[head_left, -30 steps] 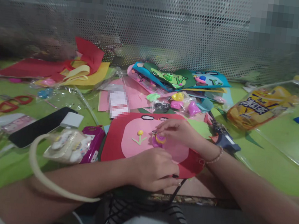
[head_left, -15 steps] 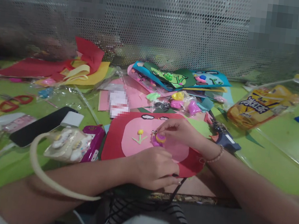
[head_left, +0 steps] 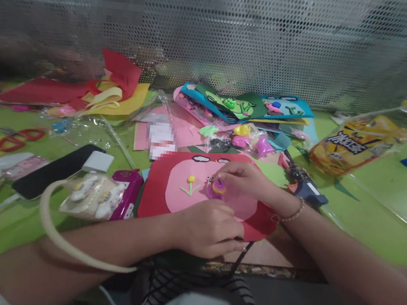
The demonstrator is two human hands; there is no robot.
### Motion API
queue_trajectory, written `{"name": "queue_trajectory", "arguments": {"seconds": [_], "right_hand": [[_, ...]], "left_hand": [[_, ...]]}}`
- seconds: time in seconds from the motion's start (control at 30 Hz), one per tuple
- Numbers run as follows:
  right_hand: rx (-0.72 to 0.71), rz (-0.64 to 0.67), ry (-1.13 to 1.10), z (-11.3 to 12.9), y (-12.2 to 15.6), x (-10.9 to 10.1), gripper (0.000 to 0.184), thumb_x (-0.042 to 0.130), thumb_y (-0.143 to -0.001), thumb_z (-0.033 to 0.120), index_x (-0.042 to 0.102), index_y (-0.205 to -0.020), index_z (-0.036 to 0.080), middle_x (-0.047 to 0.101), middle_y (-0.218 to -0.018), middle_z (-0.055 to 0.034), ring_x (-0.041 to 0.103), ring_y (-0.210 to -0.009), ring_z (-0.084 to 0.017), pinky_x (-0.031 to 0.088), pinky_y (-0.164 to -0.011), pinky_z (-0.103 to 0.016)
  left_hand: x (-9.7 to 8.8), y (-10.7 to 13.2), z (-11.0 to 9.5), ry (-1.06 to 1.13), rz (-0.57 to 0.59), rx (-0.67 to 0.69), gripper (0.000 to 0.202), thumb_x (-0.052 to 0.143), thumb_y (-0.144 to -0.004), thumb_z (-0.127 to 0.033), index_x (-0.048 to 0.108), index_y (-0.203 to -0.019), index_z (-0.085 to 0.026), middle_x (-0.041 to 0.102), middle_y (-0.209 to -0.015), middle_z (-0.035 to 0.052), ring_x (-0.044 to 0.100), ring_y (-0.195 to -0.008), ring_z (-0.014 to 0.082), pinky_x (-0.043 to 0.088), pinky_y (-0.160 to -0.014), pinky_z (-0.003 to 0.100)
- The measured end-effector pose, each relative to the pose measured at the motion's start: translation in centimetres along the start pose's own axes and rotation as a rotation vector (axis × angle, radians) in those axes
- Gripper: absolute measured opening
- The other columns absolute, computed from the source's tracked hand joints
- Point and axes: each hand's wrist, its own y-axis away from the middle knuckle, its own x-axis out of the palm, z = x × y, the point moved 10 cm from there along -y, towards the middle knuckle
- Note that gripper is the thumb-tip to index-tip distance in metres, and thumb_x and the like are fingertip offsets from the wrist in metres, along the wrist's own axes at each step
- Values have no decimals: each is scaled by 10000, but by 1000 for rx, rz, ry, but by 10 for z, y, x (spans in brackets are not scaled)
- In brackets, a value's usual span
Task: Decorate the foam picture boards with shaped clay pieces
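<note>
A red felt sheet (head_left: 154,193) with a pink patch (head_left: 183,197) lies on the green table in front of me. A small yellow flower piece (head_left: 190,183) sits on the pink patch. My right hand (head_left: 244,179) pinches a small purple snail piece (head_left: 217,188) and presses it on the pink patch. My left hand (head_left: 209,229) rests curled on the near edge of the red sheet, fingers closed; I cannot make out anything in them.
A glue gun (head_left: 303,183) lies right of the sheet. Behind are bags of small foam pieces (head_left: 243,140) and stacked felt pictures (head_left: 245,106). A yellow snack bag (head_left: 359,143) is at right. A black phone (head_left: 56,170), pink case (head_left: 127,193) and red scissors (head_left: 19,139) lie left.
My right hand's fingers have shifted slightly on the snail piece, nudging it up and right on the pink patch. The left hand has stayed put.
</note>
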Motion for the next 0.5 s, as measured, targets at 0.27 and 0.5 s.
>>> {"name": "queue_trajectory", "arguments": {"seconds": [0.27,0.5], "right_hand": [[-56,11,-46,6,1,0,437,422,-910,475,701,-815,151,682,-821,-61,614,-814,-161,471,-766,-285],[-59,5,-7,4,2,1,462,388,-926,482,721,-854,170,657,-796,-51,597,-786,-138,459,-775,-273]], "left_hand": [[2,1,2,-3,10,-7,376,312,-954,-288,585,-749,-131,551,-611,49,465,-581,175,365,-556,287],[-2,1,5,-2,-21,-41,346,346,-945,-269,609,-783,-114,585,-643,52,478,-598,173,380,-589,296]]}}
